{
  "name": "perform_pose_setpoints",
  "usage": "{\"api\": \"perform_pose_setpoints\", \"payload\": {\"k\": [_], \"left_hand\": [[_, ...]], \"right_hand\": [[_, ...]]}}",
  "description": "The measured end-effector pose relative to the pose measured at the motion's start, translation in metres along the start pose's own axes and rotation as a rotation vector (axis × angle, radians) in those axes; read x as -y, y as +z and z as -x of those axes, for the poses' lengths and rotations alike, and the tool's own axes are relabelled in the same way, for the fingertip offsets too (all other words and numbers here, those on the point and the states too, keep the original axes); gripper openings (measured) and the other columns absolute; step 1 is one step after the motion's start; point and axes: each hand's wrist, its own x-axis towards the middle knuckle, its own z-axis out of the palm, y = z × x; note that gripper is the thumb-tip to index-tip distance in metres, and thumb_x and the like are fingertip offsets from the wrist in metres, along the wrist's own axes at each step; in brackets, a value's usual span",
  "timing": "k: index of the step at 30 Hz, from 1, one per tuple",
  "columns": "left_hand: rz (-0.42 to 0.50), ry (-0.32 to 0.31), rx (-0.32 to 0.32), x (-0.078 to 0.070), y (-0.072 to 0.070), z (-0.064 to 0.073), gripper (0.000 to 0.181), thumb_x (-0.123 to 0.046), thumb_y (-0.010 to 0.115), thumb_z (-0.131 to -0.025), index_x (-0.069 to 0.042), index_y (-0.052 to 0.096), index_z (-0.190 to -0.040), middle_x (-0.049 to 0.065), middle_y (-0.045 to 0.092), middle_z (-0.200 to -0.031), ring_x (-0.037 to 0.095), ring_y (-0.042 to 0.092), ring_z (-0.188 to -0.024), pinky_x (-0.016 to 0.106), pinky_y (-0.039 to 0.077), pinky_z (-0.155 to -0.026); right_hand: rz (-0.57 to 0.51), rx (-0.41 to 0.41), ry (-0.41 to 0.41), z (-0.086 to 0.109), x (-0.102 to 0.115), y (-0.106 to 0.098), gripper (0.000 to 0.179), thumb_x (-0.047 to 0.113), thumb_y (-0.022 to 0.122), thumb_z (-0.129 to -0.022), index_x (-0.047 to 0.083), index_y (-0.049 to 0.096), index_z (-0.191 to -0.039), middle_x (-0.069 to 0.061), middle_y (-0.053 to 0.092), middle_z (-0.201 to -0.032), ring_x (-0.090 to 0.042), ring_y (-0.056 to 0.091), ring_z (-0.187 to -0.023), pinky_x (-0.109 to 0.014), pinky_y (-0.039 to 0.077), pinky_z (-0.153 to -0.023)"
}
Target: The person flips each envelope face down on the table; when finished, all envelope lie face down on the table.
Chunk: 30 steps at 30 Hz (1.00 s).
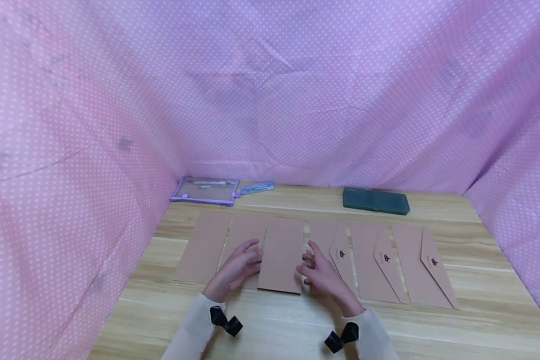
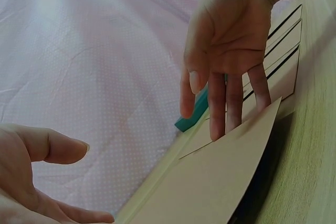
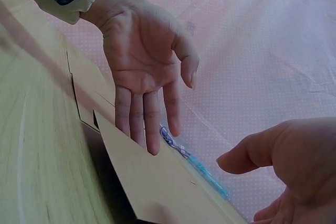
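Observation:
A plain brown envelope (image 1: 281, 255) lies between my hands, flap side hidden, its near edge raised off the table with shadow beneath. My left hand (image 1: 239, 266) is at its left long edge, fingers loosely bent. On the opposite edge is my right hand (image 1: 322, 274), fingers spread and relaxed. In the left wrist view the right hand's fingertips (image 2: 233, 121) meet the envelope's edge. The left hand's fingertips (image 3: 152, 142) reach the envelope in the right wrist view. Neither hand pinches it.
Two plain envelopes (image 1: 203, 250) lie left. On the right, three envelopes (image 1: 369, 260) show pointed flaps with black crown prints. Behind them are a purple-edged clear pouch (image 1: 207, 192), a small blue packet (image 1: 257, 187) and a dark green case (image 1: 375, 201). Pink dotted cloth (image 1: 270, 100) hangs around the wooden table (image 1: 477, 280).

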Motion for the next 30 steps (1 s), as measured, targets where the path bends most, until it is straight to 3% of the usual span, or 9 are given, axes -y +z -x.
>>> {"api": "perform_pose_setpoints", "payload": {"k": [7,18,24,27,30], "left_hand": [[0.002,-0.003,0.003,0.0,-0.001,0.0,0.06,-0.013,0.049,-0.099,0.002,0.026,-0.153,0.007,0.051,-0.117,0.017,0.054,-0.106,0.029,0.049,-0.09],[-0.036,0.004,-0.007,-0.003,-0.001,0.002,0.056,-0.015,0.048,-0.1,0.001,0.031,-0.151,0.005,0.051,-0.115,0.021,0.053,-0.112,0.03,0.05,-0.092],[-0.035,0.042,-0.02,-0.005,0.001,0.001,0.056,-0.015,0.048,-0.1,0.002,0.032,-0.151,0.02,0.05,-0.135,0.028,0.053,-0.119,0.045,0.046,-0.107],[-0.031,0.092,-0.007,-0.006,0.004,0.0,0.055,-0.016,0.046,-0.101,0.003,0.032,-0.151,0.031,0.041,-0.149,0.035,0.052,-0.128,0.051,0.043,-0.112],[0.01,0.143,-0.002,-0.008,0.009,-0.002,0.054,-0.017,0.046,-0.102,0.004,0.032,-0.15,0.032,0.037,-0.154,0.035,0.053,-0.132,0.051,0.042,-0.114]], "right_hand": [[-0.001,0.007,0.008,0.002,0.002,-0.001,0.083,0.012,0.065,-0.094,0.006,0.013,-0.159,-0.031,0.047,-0.148,-0.043,0.055,-0.129,-0.042,0.061,-0.075],[-0.001,-0.001,0.009,0.001,-0.001,-0.002,0.08,0.012,0.064,-0.095,0.006,0.016,-0.159,-0.031,0.049,-0.146,-0.043,0.056,-0.129,-0.042,0.062,-0.077],[-0.032,0.054,-0.016,0.002,-0.003,-0.007,0.072,0.013,0.061,-0.098,0.007,0.02,-0.158,-0.029,0.046,-0.149,-0.044,0.053,-0.131,-0.044,0.062,-0.08],[-0.042,0.097,-0.076,0.003,-0.003,-0.014,0.064,0.014,0.059,-0.099,0.003,0.027,-0.154,-0.029,0.047,-0.147,-0.043,0.056,-0.128,-0.044,0.061,-0.081],[-0.018,0.116,-0.165,0.004,-0.003,-0.026,0.056,0.013,0.057,-0.1,-0.003,0.035,-0.149,-0.031,0.049,-0.144,-0.041,0.06,-0.122,-0.042,0.061,-0.084]]}}
